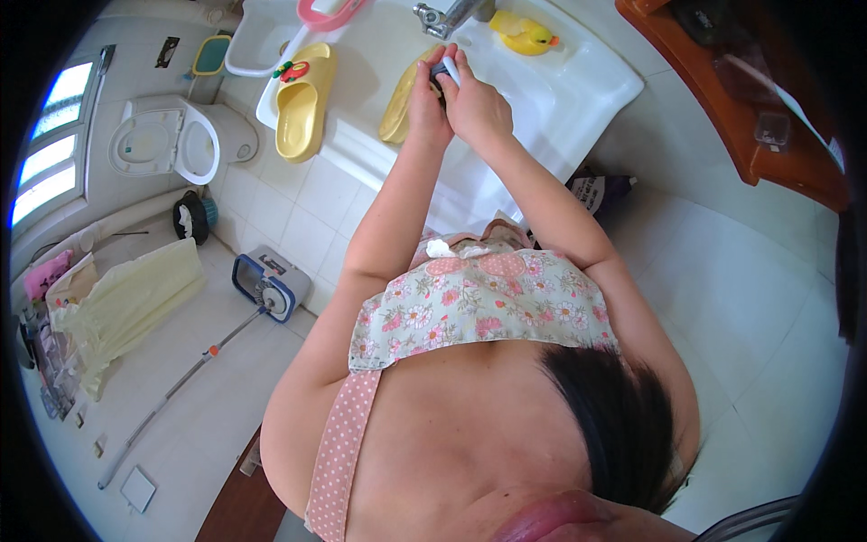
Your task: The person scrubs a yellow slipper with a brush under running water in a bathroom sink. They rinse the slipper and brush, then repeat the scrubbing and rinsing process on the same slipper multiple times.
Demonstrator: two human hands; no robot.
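Note:
My left hand (428, 105) grips a yellow slipper (398, 108) over the white sink basin (542, 115); the slipper stands on edge and its far side is hidden. Pressed close against that hand, my right hand (479, 108) holds a small brush-like tool (450, 70) with a pale handle and a dark part. Fingers cover most of the tool. The matching yellow slipper (301, 122), with a red and green ornament, rests on the sink's left rim. Just above both hands is a metal faucet (447, 19).
A yellow rubber duck (525, 35) sits on the sink's back ledge. At upper left are a pink soap dish (328, 17) and a white basin (261, 37). A toilet (196, 139), mop bucket (271, 281) and mop (183, 379) stand left. A brown shelf (718, 88) juts out at right.

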